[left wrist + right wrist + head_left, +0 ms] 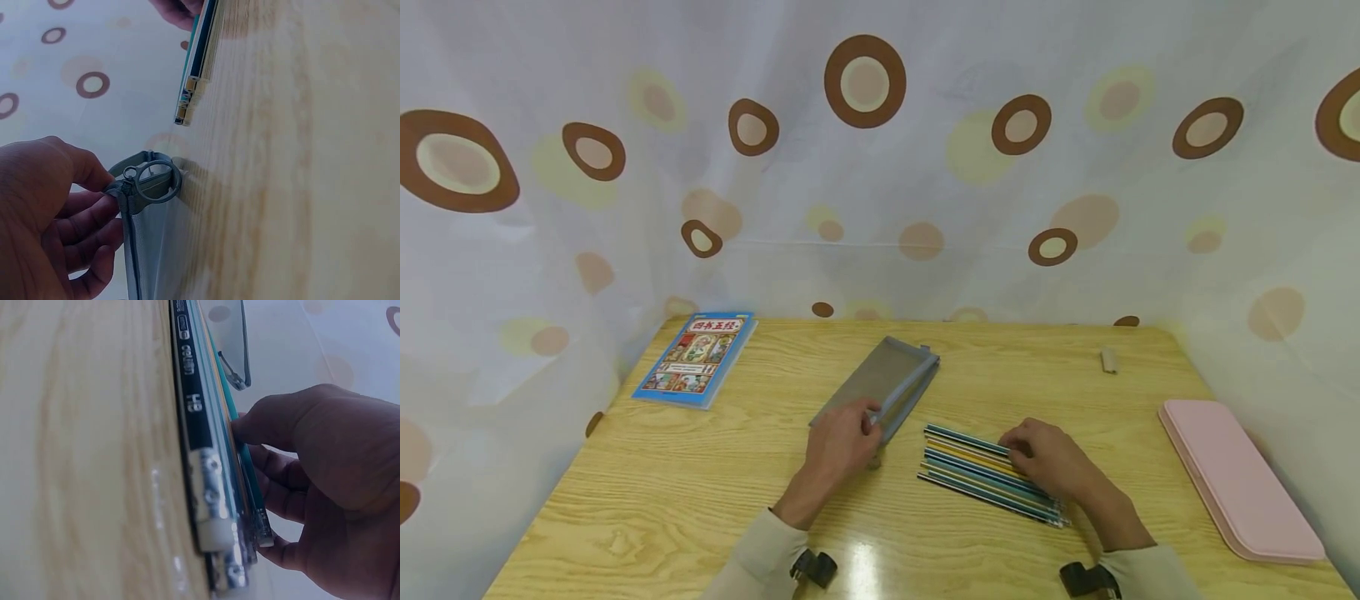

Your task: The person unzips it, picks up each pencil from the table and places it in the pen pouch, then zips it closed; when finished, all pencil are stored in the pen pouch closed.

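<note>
A big white sheet (880, 187) with brown rings and pale spots hangs behind and at both sides. The wooden counter (662, 500) comes next, and all the things lie on it. A pink case (1243, 483) lies flat near the right edge. A blue book (696, 358) with lots of small pictures (its title is in red) lies at the back left. A gray bag (868, 379) lies slanted near the middle. The left hand (842, 433) pinches one end of it between thumb and fingers. The right hand (1048, 458) is over a row of pencils (977, 471), just to the right of the bag. Its thumb and fingertips touch the pencils near their rubber ends, but I cannot tell if it grips any. The pencils are green, yellow, black and white, side by side, and one black one says HB. A little ring (179, 181) hangs at the pinched end of the bag. A small tan block (1108, 361) sits at the back right.
</note>
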`<state>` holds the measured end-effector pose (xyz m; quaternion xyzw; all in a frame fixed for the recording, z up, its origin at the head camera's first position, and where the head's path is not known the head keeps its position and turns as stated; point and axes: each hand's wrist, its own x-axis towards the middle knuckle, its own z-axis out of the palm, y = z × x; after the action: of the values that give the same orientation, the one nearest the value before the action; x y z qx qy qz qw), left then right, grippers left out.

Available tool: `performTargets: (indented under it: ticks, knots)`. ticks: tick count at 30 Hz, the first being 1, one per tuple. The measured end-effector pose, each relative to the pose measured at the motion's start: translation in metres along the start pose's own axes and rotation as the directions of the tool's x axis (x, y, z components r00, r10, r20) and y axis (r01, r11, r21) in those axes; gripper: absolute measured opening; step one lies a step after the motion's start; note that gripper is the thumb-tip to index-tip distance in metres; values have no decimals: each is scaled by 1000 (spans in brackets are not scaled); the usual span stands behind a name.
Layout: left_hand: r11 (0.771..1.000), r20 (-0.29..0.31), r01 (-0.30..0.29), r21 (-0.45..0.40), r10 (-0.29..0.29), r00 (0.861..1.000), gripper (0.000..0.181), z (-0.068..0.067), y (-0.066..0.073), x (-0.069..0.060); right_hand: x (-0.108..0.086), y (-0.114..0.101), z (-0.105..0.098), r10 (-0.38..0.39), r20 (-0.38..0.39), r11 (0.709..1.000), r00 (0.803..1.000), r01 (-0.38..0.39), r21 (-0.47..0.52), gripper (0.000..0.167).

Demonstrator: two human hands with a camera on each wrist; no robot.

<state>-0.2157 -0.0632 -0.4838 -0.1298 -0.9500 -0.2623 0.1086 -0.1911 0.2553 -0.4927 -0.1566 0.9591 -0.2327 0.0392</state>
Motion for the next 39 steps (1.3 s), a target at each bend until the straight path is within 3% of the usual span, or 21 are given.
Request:
performTargets:
  ticks: [11,15,25,29,34,39]
  knots:
    - [1000,-3,-4,-15,4,1000,25,-1,-1,1,3,-5,-1,-36,21,996,999,38,-83,21]
    - [1000,10,4,-24,-4,1000,25,0,-1,1,2,-7,-2,-47,-17,994,999,45,-97,19]
    - [1000,4,-3,-25,3,1000,27,-2,1,1,3,-16,-9,-12,-85,992,996,23,126,40]
    - [1000,10,7,-22,-7,1000,26,-2,2,1,4,-21,-10,23,-84,955,996,3,297,45]
    - [1000,23,11,-29,-11,1000,26,0,2,0,10,-28,-8,134,-32,861,990,-100,498,53]
    - [999,17,11,-52,-10,1000,28,0,3,-3,20,-37,-2,196,18,777,980,-166,608,62]
